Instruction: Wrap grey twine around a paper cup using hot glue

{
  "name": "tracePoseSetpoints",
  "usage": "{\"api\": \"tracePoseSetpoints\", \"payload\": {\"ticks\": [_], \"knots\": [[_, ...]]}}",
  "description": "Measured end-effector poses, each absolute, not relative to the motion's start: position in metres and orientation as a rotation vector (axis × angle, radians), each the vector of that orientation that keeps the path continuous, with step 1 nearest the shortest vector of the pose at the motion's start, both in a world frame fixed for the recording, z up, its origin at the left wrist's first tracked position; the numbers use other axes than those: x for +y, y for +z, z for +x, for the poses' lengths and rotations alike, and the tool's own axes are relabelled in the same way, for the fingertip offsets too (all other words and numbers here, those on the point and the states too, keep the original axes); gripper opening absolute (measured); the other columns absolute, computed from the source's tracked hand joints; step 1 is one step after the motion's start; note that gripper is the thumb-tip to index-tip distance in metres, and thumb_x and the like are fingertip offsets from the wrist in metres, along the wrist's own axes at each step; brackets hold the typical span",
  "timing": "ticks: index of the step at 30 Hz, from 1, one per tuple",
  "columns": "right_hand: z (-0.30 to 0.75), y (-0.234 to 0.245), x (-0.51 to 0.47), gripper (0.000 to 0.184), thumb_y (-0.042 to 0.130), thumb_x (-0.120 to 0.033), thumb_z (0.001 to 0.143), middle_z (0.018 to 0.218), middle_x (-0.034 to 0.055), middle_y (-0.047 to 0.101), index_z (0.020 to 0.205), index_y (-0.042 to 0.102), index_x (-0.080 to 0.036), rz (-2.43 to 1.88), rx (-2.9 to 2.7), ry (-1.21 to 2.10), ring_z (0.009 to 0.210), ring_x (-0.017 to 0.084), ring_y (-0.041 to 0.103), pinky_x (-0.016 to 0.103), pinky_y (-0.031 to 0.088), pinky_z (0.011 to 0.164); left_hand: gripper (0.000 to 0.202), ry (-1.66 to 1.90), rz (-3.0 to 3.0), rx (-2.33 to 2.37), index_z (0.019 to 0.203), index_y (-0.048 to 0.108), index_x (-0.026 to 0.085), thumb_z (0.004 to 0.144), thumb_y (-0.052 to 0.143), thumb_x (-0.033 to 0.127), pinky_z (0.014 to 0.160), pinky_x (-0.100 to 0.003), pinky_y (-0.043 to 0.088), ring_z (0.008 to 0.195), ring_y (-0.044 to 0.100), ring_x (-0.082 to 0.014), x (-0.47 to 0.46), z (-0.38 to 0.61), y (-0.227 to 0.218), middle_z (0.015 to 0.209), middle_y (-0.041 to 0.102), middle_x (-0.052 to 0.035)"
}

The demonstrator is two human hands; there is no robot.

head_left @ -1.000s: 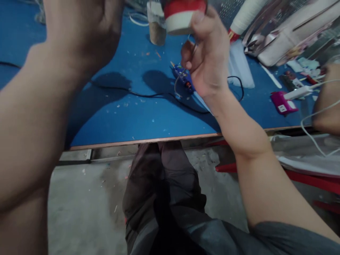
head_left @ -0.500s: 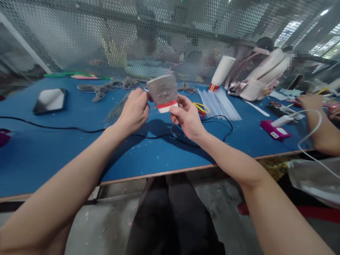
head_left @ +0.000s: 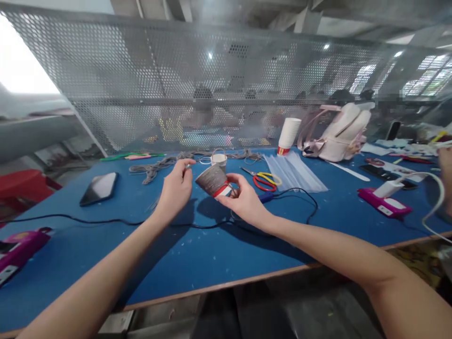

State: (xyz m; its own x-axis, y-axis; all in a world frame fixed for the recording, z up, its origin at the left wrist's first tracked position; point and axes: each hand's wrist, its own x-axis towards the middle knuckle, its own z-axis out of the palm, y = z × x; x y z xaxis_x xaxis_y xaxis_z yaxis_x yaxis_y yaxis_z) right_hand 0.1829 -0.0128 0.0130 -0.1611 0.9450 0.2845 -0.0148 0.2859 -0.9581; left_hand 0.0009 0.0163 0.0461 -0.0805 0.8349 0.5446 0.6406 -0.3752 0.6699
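Tapered grey cord-wrapped cup with red-and-white base band (head_left: 211,180) is above the blue bench (head_left: 197,256), tilted: wide end far-left, banded end near-right. Right hand (head_left: 245,198) grips the banded end. Left hand (head_left: 177,186) just left of cup, apart, fingers half-curled; can't tell if it's pinching anything.

Rough cord-wrapped cup (head_left: 212,179), glossy phone (head_left: 100,187), perforated metal screen (head_left: 141,87)

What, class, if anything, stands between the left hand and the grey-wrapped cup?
Nothing visible: only a gap over the blue table separates the left hand from the grey-wrapped cup, which the right hand holds near its red-and-white end. Anything very fine might not show.
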Motion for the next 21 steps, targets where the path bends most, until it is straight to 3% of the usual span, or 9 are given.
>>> {"api": "tracePoseSetpoints", "payload": {"ticks": [3, 5, 8, 12, 14, 17, 21], "knots": [[0.188, 0.012, -0.008, 0.051, 0.068, -0.026, 0.065, 0.077, -0.0029, 0.057, 0.11, 0.044, -0.021, -0.967, -1.496, 1.063, 0.059, 0.012, 0.053, 0.026, 0.044, 0.054, 0.033, 1.539, 1.8, 1.462, 0.104, 0.058, 0.021, 0.071, 0.053, 0.022, 0.072, -0.028, 0.044, 0.079, 0.055, -0.0159, 0.009, 0.013, 0.052, 0.085, 0.058, -0.0011], [0.191, 0.008, -0.003, 0.048, 0.066, -0.025, 0.066, 0.072, -0.005, 0.054, 0.108, 0.044, -0.02, -0.982, -1.514, 1.06, 0.057, 0.012, 0.051, 0.025, 0.041, 0.052, 0.03, 1.502, 1.604, 1.39, 0.098, 0.06, 0.02, 0.07, 0.057, 0.03, 0.076, -0.029, 0.045, 0.089, 0.057, -0.0176, 0.002, 0.023, 0.052, 0.095, 0.061, -0.0032], [0.193, 0.001, 0.003, 0.044, 0.065, -0.024, 0.066, 0.073, -0.0043, 0.054, 0.104, 0.046, -0.02, -1.003, -1.551, 1.026, 0.06, 0.013, 0.052, 0.025, 0.042, 0.054, 0.031, 1.361, 1.386, 1.389, 0.094, 0.061, 0.02, 0.071, 0.06, 0.041, 0.076, -0.031, 0.047, 0.094, 0.059, -0.0204, -0.009, 0.036, 0.047, 0.103, 0.064, -0.0049], [0.195, -0.005, 0.004, 0.042, 0.064, -0.024, 0.068, 0.08, -0.0014, 0.057, 0.106, 0.046, -0.02, -0.978, -1.563, 0.947, 0.064, 0.013, 0.055, 0.027, 0.047, 0.058, 0.039, 1.439, 1.317, 1.402, 0.106, 0.056, 0.023, 0.07, 0.064, 0.036, 0.096, -0.036, 0.044, 0.114, 0.056, -0.0227, -0.018, 0.046, 0.037, 0.117, 0.062, -0.0064], [0.196, -0.005, 0.003, 0.043, 0.064, -0.026, 0.07, 0.096, 0.0038, 0.059, 0.108, 0.044, -0.021, -0.912, -1.563, 0.897, 0.07, 0.014, 0.058, 0.028, 0.05, 0.062, 0.043, 1.401, 1.387, 1.395, 0.109, 0.054, 0.022, 0.069, 0.066, 0.033, 0.099, -0.038, 0.043, 0.114, 0.057, -0.023, -0.02, 0.05, 0.034, 0.117, 0.063, -0.0067], [0.198, -0.004, 0.002, 0.044, 0.065, -0.026, 0.072, 0.12, 0.0103, 0.054, 0.11, 0.043, -0.022, -0.85, -1.59, 0.828, 0.082, 0.016, 0.061, 0.029, 0.053, 0.065, 0.046, 1.376, 1.473, 1.42, 0.108, 0.054, 0.021, 0.067, 0.068, 0.033, 0.089, -0.036, 0.048, 0.102, 0.061, -0.0223, -0.02, 0.055, 0.031, 0.109, 0.066, -0.0058], [0.204, 0.001, -0.012, 0.053, 0.061, -0.023, 0.078, 0.107, 0.0082, 0.06, 0.125, 0.036, -0.023, -0.902, -1.666, 0.977, 0.078, 0.015, 0.063, 0.027, 0.054, 0.06, 0.036, 1.319, 1.665, 1.514, 0.098, 0.056, 0.022, 0.065, 0.067, 0.034, 0.076, -0.033, 0.05, 0.085, 0.061, -0.0201, -0.01, 0.05, 0.036, 0.093, 0.064, -0.0024]]}}
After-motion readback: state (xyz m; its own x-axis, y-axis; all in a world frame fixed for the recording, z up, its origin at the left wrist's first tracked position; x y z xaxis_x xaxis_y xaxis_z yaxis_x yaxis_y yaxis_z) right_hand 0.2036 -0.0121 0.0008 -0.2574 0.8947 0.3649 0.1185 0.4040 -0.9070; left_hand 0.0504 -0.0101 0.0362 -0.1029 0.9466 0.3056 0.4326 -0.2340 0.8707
